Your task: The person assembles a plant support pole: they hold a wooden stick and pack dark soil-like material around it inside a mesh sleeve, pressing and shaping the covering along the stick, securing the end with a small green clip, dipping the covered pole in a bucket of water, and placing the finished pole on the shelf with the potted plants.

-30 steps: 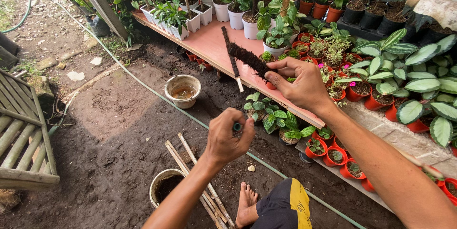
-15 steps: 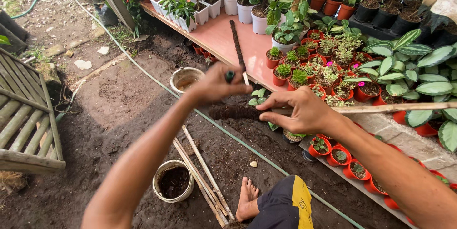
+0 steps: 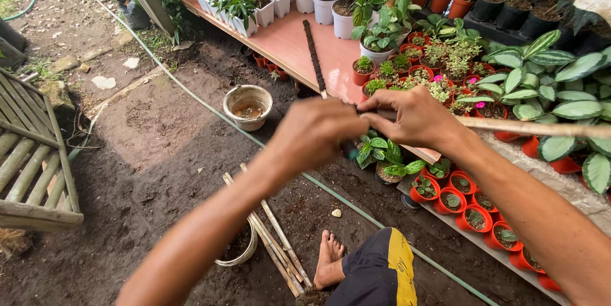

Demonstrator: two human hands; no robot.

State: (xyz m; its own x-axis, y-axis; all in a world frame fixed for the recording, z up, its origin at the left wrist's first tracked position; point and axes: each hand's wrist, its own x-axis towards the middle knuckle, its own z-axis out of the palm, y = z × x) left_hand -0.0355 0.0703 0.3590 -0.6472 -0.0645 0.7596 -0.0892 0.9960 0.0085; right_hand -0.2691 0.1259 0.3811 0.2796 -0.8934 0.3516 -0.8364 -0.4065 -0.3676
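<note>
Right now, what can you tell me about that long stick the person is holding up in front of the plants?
The stick is a long, thin, pale cane that looks like bamboo or split wood. It lies nearly level, running from the hands out past the right edge of the picture, above the green leaves and red pots. The right hand grips its near end, and the left hand meets it at the same spot, fingers pinched against it. That end is hidden by the fingers, so its tip cannot be seen.

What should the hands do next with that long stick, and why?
Probably steady the bamboo stick and bring it level. The left hand and right hand meet at its near end, while the rest juts out over the potted plants, so a wobble could knock leaves.
</note>
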